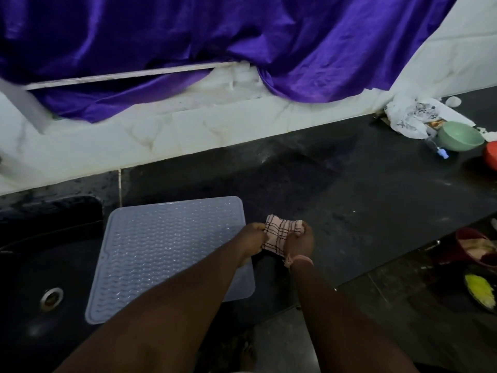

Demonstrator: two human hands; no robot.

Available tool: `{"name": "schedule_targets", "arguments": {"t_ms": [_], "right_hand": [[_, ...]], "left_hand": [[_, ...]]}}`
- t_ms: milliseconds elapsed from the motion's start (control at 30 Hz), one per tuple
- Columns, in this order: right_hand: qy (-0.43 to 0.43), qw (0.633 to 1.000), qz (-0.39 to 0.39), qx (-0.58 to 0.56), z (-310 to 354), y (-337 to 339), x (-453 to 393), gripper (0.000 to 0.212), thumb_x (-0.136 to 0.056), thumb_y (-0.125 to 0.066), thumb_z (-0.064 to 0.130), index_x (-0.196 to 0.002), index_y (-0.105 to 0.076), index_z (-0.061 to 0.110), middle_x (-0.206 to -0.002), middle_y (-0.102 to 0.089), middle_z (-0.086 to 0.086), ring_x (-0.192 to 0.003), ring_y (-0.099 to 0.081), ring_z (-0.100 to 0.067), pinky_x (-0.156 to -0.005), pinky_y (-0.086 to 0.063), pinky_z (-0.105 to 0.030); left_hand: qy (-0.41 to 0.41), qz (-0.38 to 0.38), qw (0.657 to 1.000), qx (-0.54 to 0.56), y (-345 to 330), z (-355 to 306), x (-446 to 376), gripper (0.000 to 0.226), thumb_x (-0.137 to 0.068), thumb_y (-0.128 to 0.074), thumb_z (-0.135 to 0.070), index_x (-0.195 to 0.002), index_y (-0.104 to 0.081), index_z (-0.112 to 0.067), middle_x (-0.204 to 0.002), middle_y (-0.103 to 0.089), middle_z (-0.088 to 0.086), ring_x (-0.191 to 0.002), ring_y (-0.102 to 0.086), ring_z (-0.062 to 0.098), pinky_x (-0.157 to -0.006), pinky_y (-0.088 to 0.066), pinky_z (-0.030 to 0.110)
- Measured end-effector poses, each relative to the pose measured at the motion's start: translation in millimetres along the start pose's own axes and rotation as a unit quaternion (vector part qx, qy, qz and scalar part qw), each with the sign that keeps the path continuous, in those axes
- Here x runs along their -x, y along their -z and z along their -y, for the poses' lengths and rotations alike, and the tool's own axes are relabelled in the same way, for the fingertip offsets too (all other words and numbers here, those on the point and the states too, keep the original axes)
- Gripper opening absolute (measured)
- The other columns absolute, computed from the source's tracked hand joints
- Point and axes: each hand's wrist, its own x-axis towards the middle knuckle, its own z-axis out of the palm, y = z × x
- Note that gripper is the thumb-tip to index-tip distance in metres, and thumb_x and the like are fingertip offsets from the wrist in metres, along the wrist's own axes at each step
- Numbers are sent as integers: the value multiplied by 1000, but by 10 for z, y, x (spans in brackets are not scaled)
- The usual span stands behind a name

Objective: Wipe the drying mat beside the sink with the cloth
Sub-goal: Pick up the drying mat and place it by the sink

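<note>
A pale grey-blue ridged drying mat (pixel 161 251) lies flat on the dark counter, just right of the black sink (pixel 40 278). A pink cloth with dark check lines (pixel 279 232) is stretched between my two hands, above the counter at the mat's right edge. My left hand (pixel 251 238) grips the cloth's left side, over the mat's right border. My right hand (pixel 300 242) grips its right side, a pink band at the wrist. My left forearm covers the mat's lower right corner.
A green bowl (pixel 460 135) and crumpled white paper (pixel 414 117) sit at the back right, a red bowl (pixel 490 154) at the right edge. Red and yellow items (pixel 476 254) lie below the counter on the right. A purple curtain (pixel 242 44) hangs over the white tiled wall.
</note>
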Motion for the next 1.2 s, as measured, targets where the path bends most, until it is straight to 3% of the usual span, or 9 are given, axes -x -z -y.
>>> {"name": "schedule_targets", "arguments": {"t_ms": [67, 167, 300, 367, 500, 633, 833, 967, 1200], "right_hand": [[33, 989, -19, 146, -2, -71, 55, 56, -94, -51, 3, -148, -43, 12, -143, -53, -20, -128, -52, -37, -108, -38, -42], [132, 922, -63, 358, 28, -251, 264, 66, -90, -58, 20, -152, -35, 21, -154, -37, -18, -134, -40, -41, -110, -28, -55], [341, 821, 72, 453, 36, -650, 521, 41, -93, -54, 24, -133, -55, 18, -135, -53, -9, -123, -48, -30, -107, -34, -48], [355, 788, 141, 484, 37, -832, 603, 38, -93, -49, 20, -131, -56, 13, -130, -54, -12, -118, -49, -30, -108, -35, -43], [200, 830, 133, 503, 137, -1125, 792, 50, -93, -56, 21, -140, -45, 6, -135, -49, -20, -122, -49, -36, -102, -44, -45], [94, 869, 109, 473, 319, -1206, 703, 61, -94, -63, 29, -141, -39, -2, -142, -42, -28, -127, -46, -45, -105, -41, -51], [150, 868, 131, 456, 240, -1188, 507, 41, -95, -57, 17, -129, -45, -3, -129, -54, -28, -114, -56, -41, -94, -47, -45], [186, 889, 127, 400, 123, -1161, 477, 21, -98, -49, 13, -115, -44, 2, -78, -58, -12, -60, -52, -21, -60, -47, -36], [179, 911, 150, 339, 249, -1228, 324, 24, -96, -50, 8, -119, -41, 8, -94, -57, -13, -77, -53, -26, -72, -45, -37]], "left_hand": [[-5, -19, 1000, -2, 70, 53, -3, 45, -96, -53, -8, -140, -51, -16, -127, -62, 8, -114, -60, 23, -96, -51, 36], [-58, -103, 993, -11, 432, 146, 71, 34, -97, -52, -11, -129, -62, -15, -117, -67, 8, -103, -65, 22, -92, -56, 38], [-130, -267, 952, -68, 1357, 385, 279, 19, -100, -54, -19, -109, -70, -15, -106, -72, 7, -100, -67, 26, -95, -53, 45], [-99, -385, 913, -89, 1862, 570, 411, 22, -101, -51, -22, -107, -70, -13, -108, -70, 10, -104, -65, 30, -96, -50, 42], [40, -506, 859, -68, 2721, 956, 692, 31, -97, -49, -13, -121, -64, -3, -124, -64, 23, -116, -59, 41, -100, -45, 42], [132, -456, 876, -86, 3083, 1255, 885, 37, -98, -50, -19, -127, -62, 0, -129, -62, 22, -120, -59, 39, -96, -48, 38], [105, -418, 900, -70, 3085, 1485, 934, 39, -102, -50, -29, -125, -64, -2, -129, -63, 22, -121, -58, 39, -101, -47, 39], [69, -428, 897, -88, 3019, 1602, 991, 32, -102, -48, -35, -117, -62, -10, -125, -63, 20, -117, -58, 39, -99, -46, 42], [57, -427, 895, -119, 2893, 1798, 1045, 26, -103, -46, -31, -113, -58, -10, -118, -65, 20, -110, -61, 38, -93, -46, 40]]}}
